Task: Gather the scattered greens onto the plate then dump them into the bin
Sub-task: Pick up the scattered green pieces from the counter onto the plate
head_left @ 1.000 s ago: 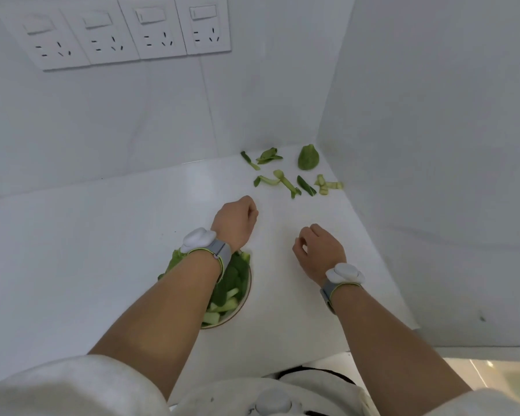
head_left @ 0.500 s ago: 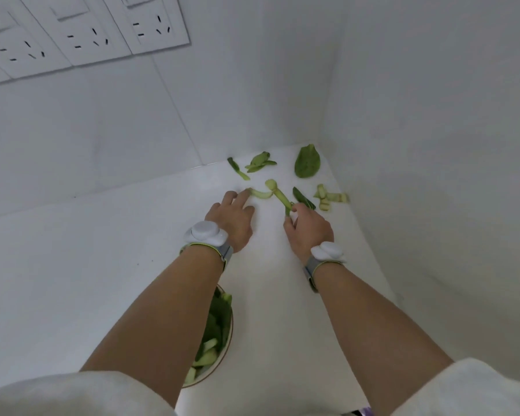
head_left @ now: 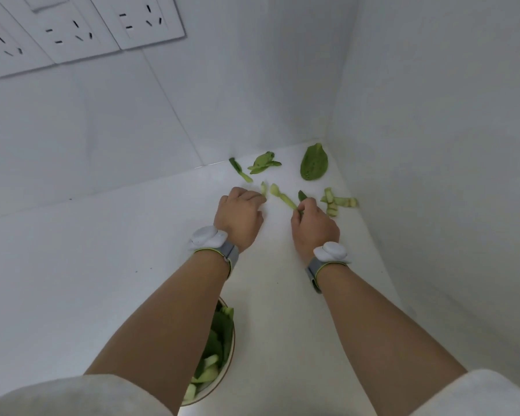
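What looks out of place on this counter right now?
Loose greens litter the counter's far corner: a whole leaf, pale stem pieces and small scraps, away from the plate near the person.

Both forearms are bare. Each wrist wears a grey band edged in lime green, carrying a rounded white pod: left wrist band point(head_left: 219, 249), right wrist band point(head_left: 327, 259). Pale, off-white sleeves point(head_left: 57, 396) fill the frame's lower corners.
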